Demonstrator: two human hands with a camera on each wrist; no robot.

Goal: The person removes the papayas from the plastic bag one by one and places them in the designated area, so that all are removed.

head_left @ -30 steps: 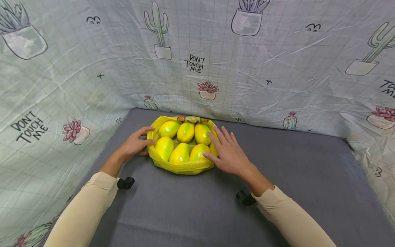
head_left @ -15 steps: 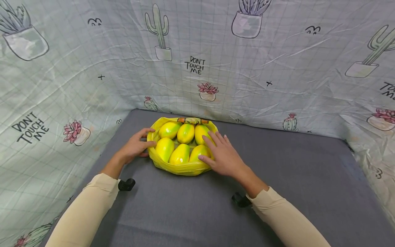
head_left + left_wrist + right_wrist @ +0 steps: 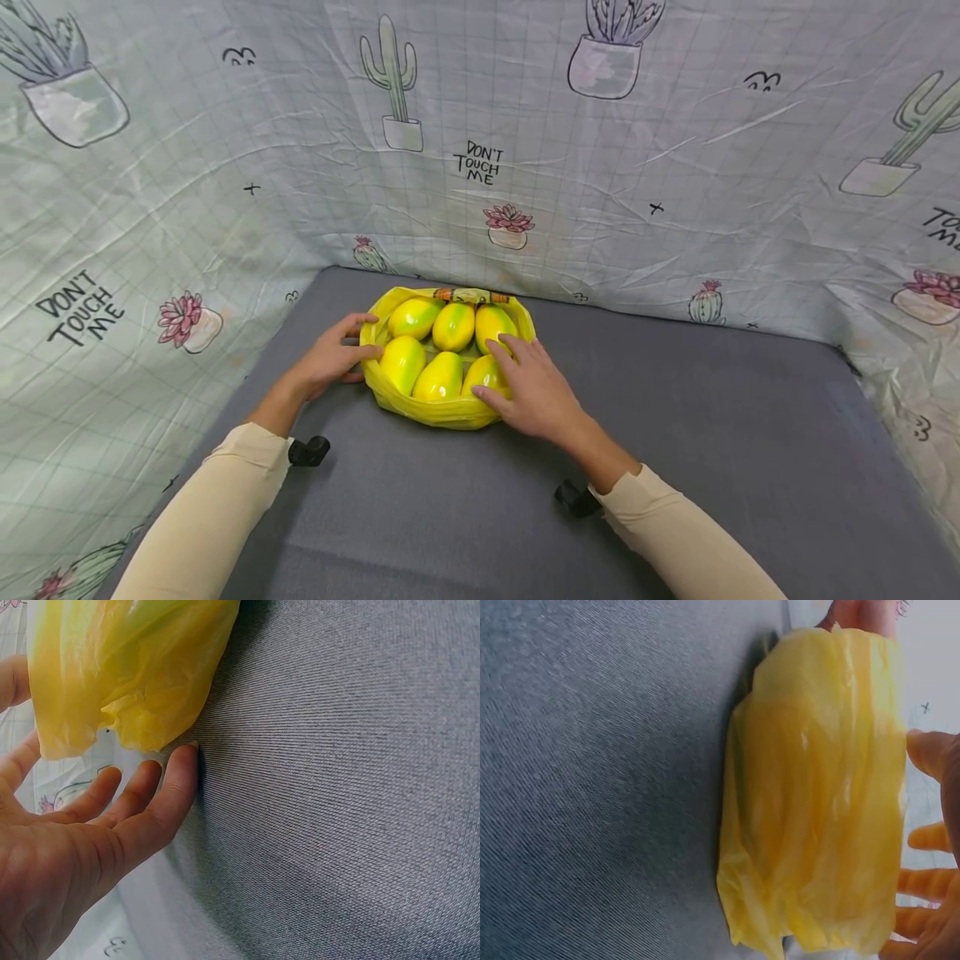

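Observation:
A yellow plastic bag (image 3: 442,414) lies on the grey cloth with its mouth facing up and its rim spread wide. Inside are several glossy yellow-green mangoes (image 3: 453,327) in two rows. At the bag's left side my left hand (image 3: 327,358) holds the rim loosely, thumb over the edge; in the left wrist view its lower fingers (image 3: 180,780) curve outside the plastic. My right hand (image 3: 542,392) reaches over the right rim, fingers spread and fairly straight, the tips over the mangoes at that side. Its fingertips are partly hidden behind the bag (image 3: 817,787) in the right wrist view.
The grey cloth surface (image 3: 720,450) runs to the right and toward the front. Behind and to the left hangs a pale curtain (image 3: 570,175) printed with cacti. An orange printed strip (image 3: 471,296) lies along the bag's back rim. Each wrist carries a black camera (image 3: 309,451).
My right hand has moved left and slightly down, from the right rim further over the mangoes. My left hand stays at the left rim, and the bag holds its place.

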